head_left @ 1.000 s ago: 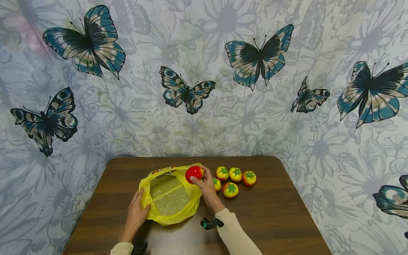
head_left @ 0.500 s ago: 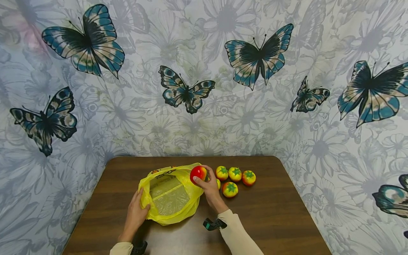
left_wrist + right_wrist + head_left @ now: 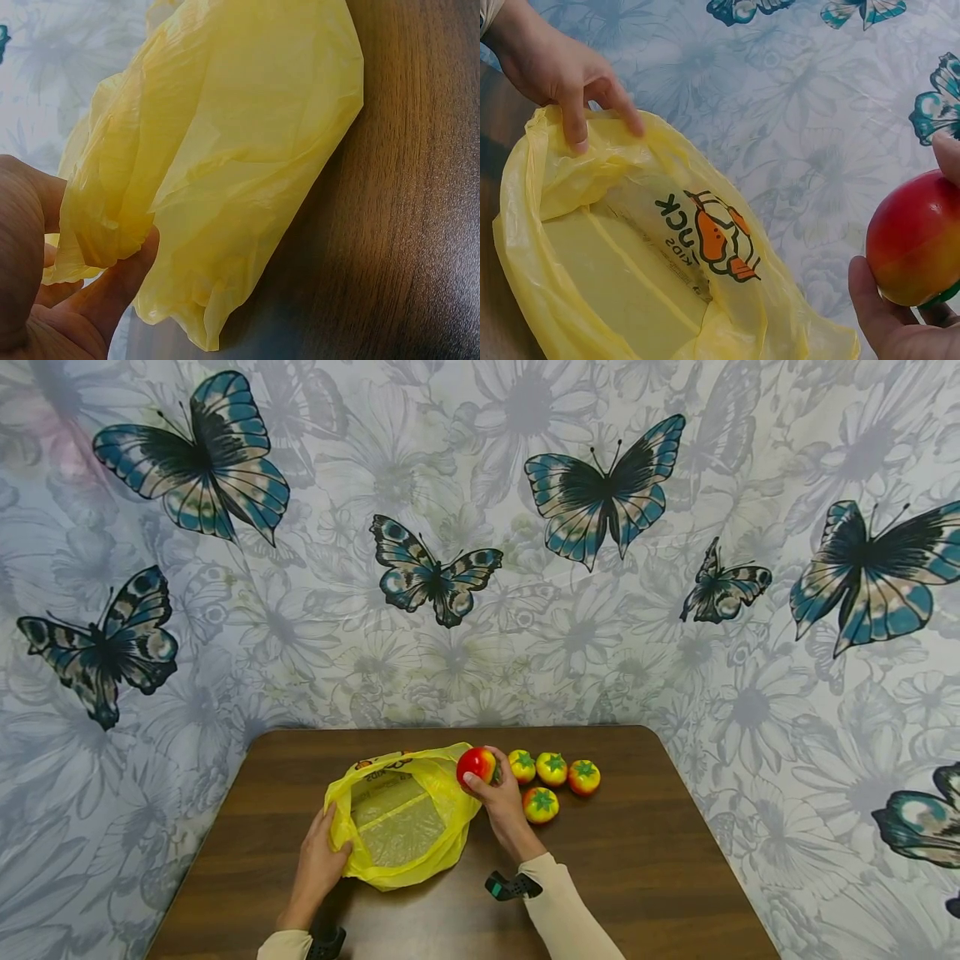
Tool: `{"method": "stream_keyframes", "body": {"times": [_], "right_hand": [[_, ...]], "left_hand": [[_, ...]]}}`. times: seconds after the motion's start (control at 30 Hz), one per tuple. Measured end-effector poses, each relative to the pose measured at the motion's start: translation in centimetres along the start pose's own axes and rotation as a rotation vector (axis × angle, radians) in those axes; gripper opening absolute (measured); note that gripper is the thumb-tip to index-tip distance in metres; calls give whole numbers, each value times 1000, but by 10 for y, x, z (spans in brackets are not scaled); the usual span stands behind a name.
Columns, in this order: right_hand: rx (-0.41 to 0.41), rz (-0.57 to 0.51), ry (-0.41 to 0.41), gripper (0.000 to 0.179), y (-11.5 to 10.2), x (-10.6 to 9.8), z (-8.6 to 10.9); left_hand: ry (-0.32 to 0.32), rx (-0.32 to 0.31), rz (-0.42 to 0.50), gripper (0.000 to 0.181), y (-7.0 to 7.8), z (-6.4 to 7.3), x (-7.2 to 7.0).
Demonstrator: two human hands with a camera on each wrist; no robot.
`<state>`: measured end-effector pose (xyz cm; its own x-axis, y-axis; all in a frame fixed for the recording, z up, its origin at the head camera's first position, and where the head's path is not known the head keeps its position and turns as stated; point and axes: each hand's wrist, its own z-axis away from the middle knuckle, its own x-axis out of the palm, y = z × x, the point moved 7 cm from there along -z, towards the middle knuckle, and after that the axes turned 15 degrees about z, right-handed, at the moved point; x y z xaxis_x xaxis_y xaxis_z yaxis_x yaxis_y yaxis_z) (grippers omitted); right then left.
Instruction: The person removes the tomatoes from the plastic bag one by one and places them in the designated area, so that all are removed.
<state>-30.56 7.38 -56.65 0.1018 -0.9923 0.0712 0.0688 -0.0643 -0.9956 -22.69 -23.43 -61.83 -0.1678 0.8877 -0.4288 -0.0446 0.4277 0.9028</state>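
A yellow plastic bag stands on the table with its mouth spread wide, and a printed cartoon duck shows inside it in the right wrist view. My left hand pinches its left rim between thumb and fingers. Just at the bag's right rim, my right hand holds a round red-and-yellow fruit by thumb and fingers. In the right wrist view, a bit of green shows under the held fruit. Right of that hand lie several similar fruits with green leafy crowns.
The dark wooden table has rounded back corners. Behind it, a butterfly-and-flower patterned backdrop rises. A black band sits around my right wrist.
My right hand has drawn the fruit rightward, from over the bag's mouth to its right rim. One fruit on the table is now hidden behind that hand. My left hand keeps its grip.
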Motion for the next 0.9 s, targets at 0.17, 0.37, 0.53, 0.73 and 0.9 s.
{"method": "stream_keyframes", "body": {"times": [0.17,0.37,0.53,0.73,0.9], "right_hand": [[0,-46,-27,64,1,-1,0],[1,-70,-30,66,0,-4,2],[0,-41,-11,67,0,-11,2],[5,14,13,68,2,-21,3],[-3,62,35,71,2,-32,5]], "left_hand": [[-13,-13,-5,78,-1,0,1],[-12,-14,-7,78,-2,0,1],[-16,-15,-8,78,-3,-1,2],[-8,-6,-1,78,-4,0,2],[-3,-11,-3,77,-6,1,1]]}}
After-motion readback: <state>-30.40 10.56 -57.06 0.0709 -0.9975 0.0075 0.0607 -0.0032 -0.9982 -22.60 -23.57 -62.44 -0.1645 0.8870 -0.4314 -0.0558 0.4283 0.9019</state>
